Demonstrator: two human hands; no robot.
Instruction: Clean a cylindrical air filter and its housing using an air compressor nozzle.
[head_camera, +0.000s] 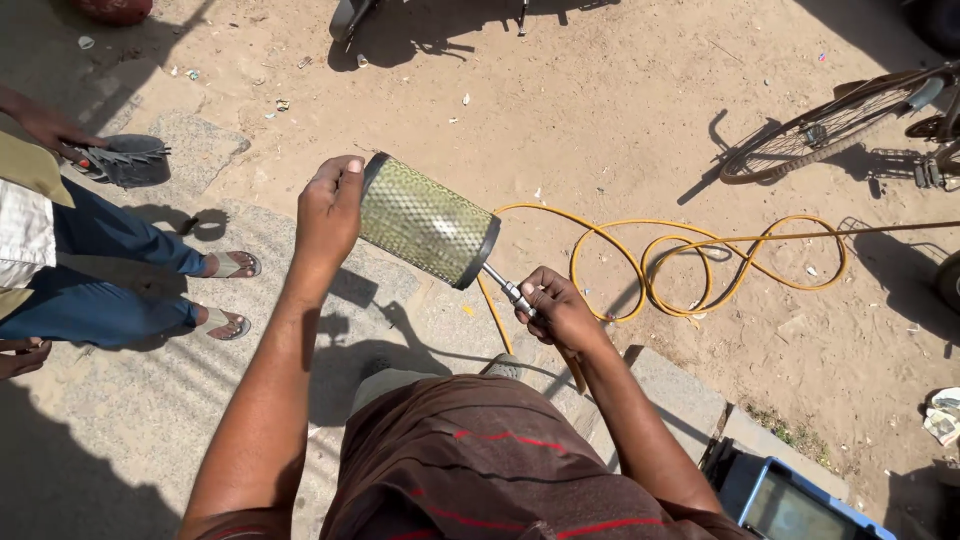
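Cylindrical mesh filter (425, 223) gripped at one end by left hand (328, 212); right hand (556, 310) fingers clench metal nozzle (505, 288) on yellow hose (690, 262).

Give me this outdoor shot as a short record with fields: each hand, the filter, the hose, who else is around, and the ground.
left hand: grips the far end of the cylindrical filter
right hand: holds a metal nozzle pointed into the filter's near end
filter: mesh-covered, yellow-green, held tilted in the air
hose: yellow, looped on the sand
other person: seated at left in sandals, their hand on a dark finned part
bicycle wheel: upper right
ground: sandy dirt, stone slabs nearer
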